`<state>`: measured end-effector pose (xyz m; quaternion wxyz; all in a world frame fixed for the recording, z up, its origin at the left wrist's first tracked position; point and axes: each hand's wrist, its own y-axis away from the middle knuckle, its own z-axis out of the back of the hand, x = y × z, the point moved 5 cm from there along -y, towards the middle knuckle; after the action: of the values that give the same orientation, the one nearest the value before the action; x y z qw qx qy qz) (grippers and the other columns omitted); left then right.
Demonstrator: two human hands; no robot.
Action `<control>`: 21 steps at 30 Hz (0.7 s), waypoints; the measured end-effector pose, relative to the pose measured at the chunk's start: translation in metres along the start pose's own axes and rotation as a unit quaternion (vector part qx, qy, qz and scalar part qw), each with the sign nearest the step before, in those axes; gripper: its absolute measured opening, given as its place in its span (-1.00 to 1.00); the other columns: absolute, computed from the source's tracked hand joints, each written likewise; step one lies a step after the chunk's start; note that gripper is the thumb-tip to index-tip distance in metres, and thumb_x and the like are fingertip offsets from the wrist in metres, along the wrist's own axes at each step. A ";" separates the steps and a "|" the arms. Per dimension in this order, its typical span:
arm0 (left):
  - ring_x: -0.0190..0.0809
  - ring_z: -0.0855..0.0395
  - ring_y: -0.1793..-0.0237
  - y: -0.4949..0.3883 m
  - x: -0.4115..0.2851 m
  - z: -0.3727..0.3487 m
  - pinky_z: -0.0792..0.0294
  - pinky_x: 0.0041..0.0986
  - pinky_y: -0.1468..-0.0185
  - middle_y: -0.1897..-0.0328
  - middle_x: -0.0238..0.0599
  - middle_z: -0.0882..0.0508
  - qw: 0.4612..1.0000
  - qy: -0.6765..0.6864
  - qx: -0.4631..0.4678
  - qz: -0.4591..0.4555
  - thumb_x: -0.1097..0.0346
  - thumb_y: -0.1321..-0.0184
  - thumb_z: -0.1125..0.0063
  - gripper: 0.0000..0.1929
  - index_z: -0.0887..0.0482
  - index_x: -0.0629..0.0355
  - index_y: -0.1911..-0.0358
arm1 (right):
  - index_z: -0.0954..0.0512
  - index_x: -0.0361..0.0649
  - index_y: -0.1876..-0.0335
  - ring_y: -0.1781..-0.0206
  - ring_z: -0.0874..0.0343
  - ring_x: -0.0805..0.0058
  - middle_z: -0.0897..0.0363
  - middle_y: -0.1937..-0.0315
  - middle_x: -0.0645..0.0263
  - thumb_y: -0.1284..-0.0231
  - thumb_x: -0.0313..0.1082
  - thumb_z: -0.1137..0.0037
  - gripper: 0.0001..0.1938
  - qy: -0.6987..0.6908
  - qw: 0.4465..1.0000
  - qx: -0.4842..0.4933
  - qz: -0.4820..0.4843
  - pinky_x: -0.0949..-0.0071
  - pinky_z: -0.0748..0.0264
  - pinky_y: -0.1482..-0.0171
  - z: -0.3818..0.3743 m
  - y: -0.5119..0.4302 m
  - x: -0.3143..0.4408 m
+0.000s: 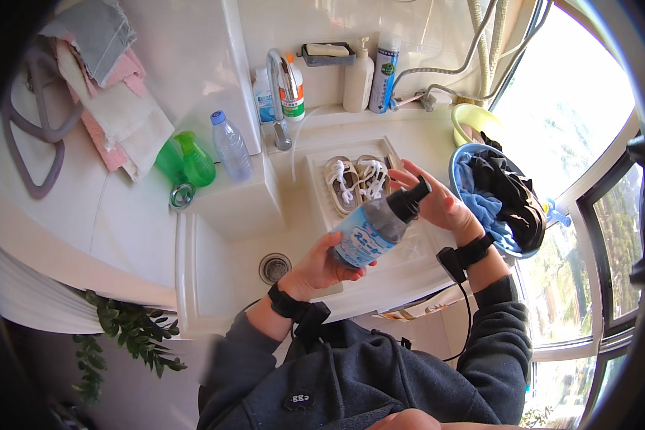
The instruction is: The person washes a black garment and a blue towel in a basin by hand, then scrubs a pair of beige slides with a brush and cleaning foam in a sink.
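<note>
My left hand (325, 266) grips the lower part of a clear pump bottle (365, 236) with a blue label and a black pump head. The bottle is tilted, its top towards the upper right. Beside the pump head, my right hand (435, 201) has its fingers apart, and whether it touches the pump cannot be told. Behind the bottle, a pair of small shoes (345, 185) with white laces lies on the ribbed board of the sink. The sink basin (231, 242) with its round drain is left of my left hand.
A chrome faucet (282, 134) rises behind the basin, near cleaning bottles. An empty plastic bottle (231, 148) and a green spray bottle (198, 164) stand on the left ledge, by hanging towels (129, 118). At the right are a blue basin (454, 161) of clothes and a yellow basin (475, 113).
</note>
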<state>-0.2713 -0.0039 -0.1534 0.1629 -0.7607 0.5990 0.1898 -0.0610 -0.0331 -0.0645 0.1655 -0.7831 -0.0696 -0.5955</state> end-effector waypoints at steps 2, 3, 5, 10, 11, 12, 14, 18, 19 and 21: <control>-0.06 -0.64 0.32 0.019 -0.016 0.007 -0.62 -0.45 0.31 0.06 0.25 -0.53 0.999 0.023 -0.003 -0.040 -0.28 -0.06 -0.13 -0.13 -0.27 0.36 -0.22 | 0.08 -0.05 -0.50 -0.48 0.01 0.18 0.06 -0.47 0.12 0.04 0.15 -0.32 0.05 0.083 0.994 -0.056 -0.044 0.09 -0.03 -0.39 0.017 0.009 -0.010; -0.06 -0.62 0.33 0.029 -0.027 0.011 -0.62 -0.45 0.33 0.05 0.25 -0.51 0.997 0.034 -0.005 -0.066 -0.30 -0.05 -0.12 -0.11 -0.25 0.36 -0.22 | 0.08 -0.02 -0.50 -0.49 0.02 0.18 0.07 -0.48 0.14 0.00 0.08 -0.30 0.00 0.174 0.978 -0.073 -0.085 0.09 -0.01 -0.40 0.023 0.016 -0.020; -0.09 -0.60 0.35 0.047 -0.043 0.018 -0.60 -0.48 0.36 0.05 0.23 -0.47 0.993 0.050 -0.019 -0.109 -0.33 -0.04 -0.10 -0.09 -0.22 0.36 -0.24 | 0.08 0.04 -0.50 -0.49 0.04 0.18 0.10 -0.49 0.18 -0.08 -0.05 -0.27 -0.07 0.352 0.915 -0.110 -0.160 0.07 0.02 -0.41 0.038 0.032 -0.037; -0.16 -0.53 0.36 0.071 -0.062 0.022 -0.54 -0.57 0.40 0.07 0.16 -0.41 0.981 0.081 -0.043 -0.173 -0.35 -0.04 -0.07 -0.08 -0.17 0.33 -0.24 | 0.12 -0.02 -0.51 -0.52 0.40 -0.14 0.44 -0.49 -0.13 -0.06 -0.15 -0.03 -0.13 0.583 0.760 -0.094 -0.271 -0.06 0.23 -0.43 0.044 0.049 -0.085; -0.13 -0.55 0.37 0.070 -0.061 0.022 -0.56 -0.53 0.39 0.07 0.19 -0.44 0.979 0.095 -0.049 -0.172 -0.34 -0.03 -0.09 -0.08 -0.19 0.34 -0.23 | 0.13 -0.03 -0.51 -0.53 0.40 -0.13 0.45 -0.49 -0.13 -0.07 -0.12 0.00 -0.14 0.603 0.741 -0.091 -0.281 -0.10 0.25 -0.42 0.045 0.045 -0.092; -0.09 -0.58 0.37 0.068 -0.060 0.021 -0.59 -0.49 0.39 0.08 0.21 -0.47 0.978 0.111 -0.048 -0.172 -0.33 -0.03 -0.11 -0.09 -0.21 0.36 -0.23 | 0.14 -0.04 -0.51 -0.53 0.41 -0.11 0.47 -0.49 -0.13 -0.09 -0.09 0.03 -0.14 0.628 0.715 -0.088 -0.294 -0.14 0.26 -0.41 0.046 0.039 -0.100; -0.05 -0.60 0.38 0.062 -0.056 0.021 -0.62 -0.45 0.38 0.08 0.24 -0.50 0.977 0.129 -0.044 -0.167 -0.31 -0.02 -0.13 -0.09 -0.24 0.37 -0.22 | 0.16 -0.05 -0.51 -0.54 0.44 -0.09 0.50 -0.49 -0.13 -0.11 -0.05 0.09 -0.16 0.655 0.680 -0.087 -0.318 -0.20 0.30 -0.40 0.050 0.023 -0.113; -0.11 -0.54 0.37 0.050 -0.049 0.023 -0.56 -0.50 0.38 0.07 0.17 -0.43 0.983 0.109 -0.027 -0.144 -0.34 -0.02 -0.11 -0.08 -0.19 0.32 -0.24 | 0.19 -0.05 -0.51 -0.54 0.49 -0.08 0.54 -0.49 -0.14 -0.15 -0.02 0.17 -0.18 0.663 0.639 -0.080 -0.381 -0.23 0.34 -0.39 0.058 -0.004 -0.134; -0.15 -0.50 0.36 0.049 -0.048 0.024 -0.53 -0.53 0.38 0.06 0.14 -0.39 0.985 0.097 -0.023 -0.139 -0.35 -0.02 -0.09 -0.08 -0.16 0.30 -0.25 | 0.20 -0.05 -0.51 -0.54 0.51 -0.08 0.54 -0.49 -0.15 -0.16 -0.02 0.19 -0.19 0.664 0.626 -0.075 -0.402 -0.23 0.34 -0.39 0.060 -0.005 -0.137; -0.14 -0.50 0.36 0.049 -0.047 0.026 -0.53 -0.53 0.38 0.06 0.15 -0.39 0.985 0.103 -0.024 -0.138 -0.34 -0.03 -0.09 -0.08 -0.16 0.30 -0.25 | 0.09 -0.07 -0.49 -0.54 0.53 -0.06 0.53 -0.49 -0.16 -0.18 -0.03 0.16 -0.24 0.654 0.633 -0.066 -0.409 -0.18 0.34 -0.41 0.058 -0.004 -0.137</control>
<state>-0.3312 0.0375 -0.1548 0.1066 -0.8551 0.4973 0.1007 -0.0475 0.0025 -0.2084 -0.1448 -0.0891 -0.2170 -0.9612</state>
